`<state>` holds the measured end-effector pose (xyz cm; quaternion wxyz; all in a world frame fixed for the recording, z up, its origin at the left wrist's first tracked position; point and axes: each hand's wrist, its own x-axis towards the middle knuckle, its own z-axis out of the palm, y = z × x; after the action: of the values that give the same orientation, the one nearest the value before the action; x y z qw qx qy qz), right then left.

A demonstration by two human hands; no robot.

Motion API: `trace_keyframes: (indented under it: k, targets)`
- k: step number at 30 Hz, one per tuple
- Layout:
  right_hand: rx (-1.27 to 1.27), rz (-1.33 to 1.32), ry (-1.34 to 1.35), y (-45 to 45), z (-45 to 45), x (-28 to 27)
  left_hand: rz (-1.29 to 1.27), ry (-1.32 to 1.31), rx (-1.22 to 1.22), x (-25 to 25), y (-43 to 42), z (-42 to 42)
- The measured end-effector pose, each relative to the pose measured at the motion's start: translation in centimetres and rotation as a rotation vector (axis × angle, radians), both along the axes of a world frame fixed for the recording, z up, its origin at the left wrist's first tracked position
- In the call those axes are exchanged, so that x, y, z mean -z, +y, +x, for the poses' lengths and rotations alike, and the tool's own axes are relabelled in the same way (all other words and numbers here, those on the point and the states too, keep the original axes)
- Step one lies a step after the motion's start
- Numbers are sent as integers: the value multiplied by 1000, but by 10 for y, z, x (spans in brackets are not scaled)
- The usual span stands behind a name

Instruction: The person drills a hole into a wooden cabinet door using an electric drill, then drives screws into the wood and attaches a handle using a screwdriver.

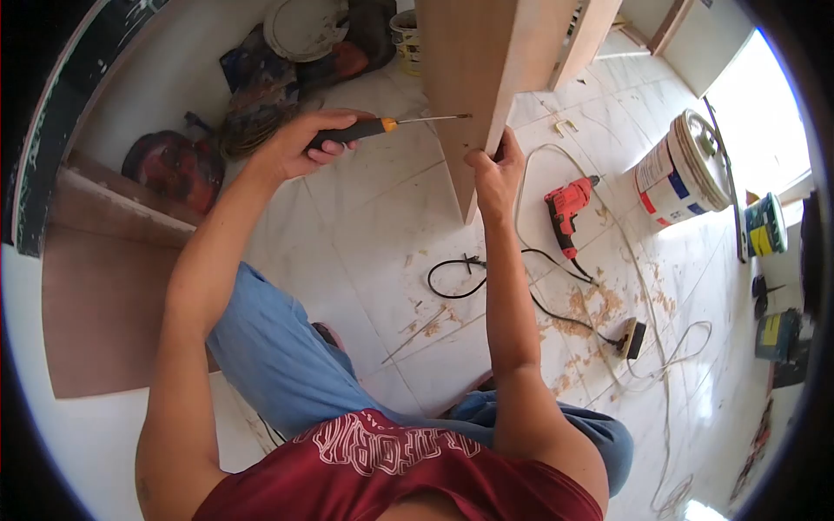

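My left hand is wrapped round the black and yellow handle of a screwdriver. Its thin shaft points right, and the tip meets the narrow face of a wooden door standing on edge. On the right side of that door, just below the tip, my right hand grips the edge, thumb on the near face. Part of its fingers is hidden behind the wood. A small dark mark shows on the wood near my thumb.
A red power drill lies on the tiled floor, its black cord running to a plug and socket. Wood shavings are scattered around. A white bucket stands at right, and a red power tool lies at left.
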<state>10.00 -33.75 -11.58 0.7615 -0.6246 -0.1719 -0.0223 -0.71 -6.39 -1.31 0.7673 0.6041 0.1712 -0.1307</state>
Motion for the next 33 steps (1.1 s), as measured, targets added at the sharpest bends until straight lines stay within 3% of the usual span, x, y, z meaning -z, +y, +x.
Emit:
trace_keyframes:
  k: [4,7,10,13,16,19,22,26,28,31,33]
  targets:
    - [15,6,-8,2,1,-1,-82,165,-188,8,-4,2]
    - [22,46,-43,2,4,1,-72,148,244,6,12,4]
    - [32,42,-48,1,6,4,284,16,120,3,2,-1]
    - [41,19,-22,0,4,4,588,-276,105,13,-11,-5]
    - [49,3,-1,-2,3,-2,1127,-852,31,28,-15,-4]
    - [36,9,-29,-4,4,0,897,-730,-69,35,-19,-8]
    - [-38,60,-53,1,4,9,315,-305,-240,28,-17,-10]
    - [-280,348,-32,1,-4,9,191,25,-243,22,5,-14]
    - [-343,357,12,8,-4,22,212,131,-250,27,27,-14]
    - [-213,295,-98,26,-15,20,178,-14,-134,16,34,-20]
    - [-157,244,-136,29,-18,18,132,-27,-192,16,38,-23]
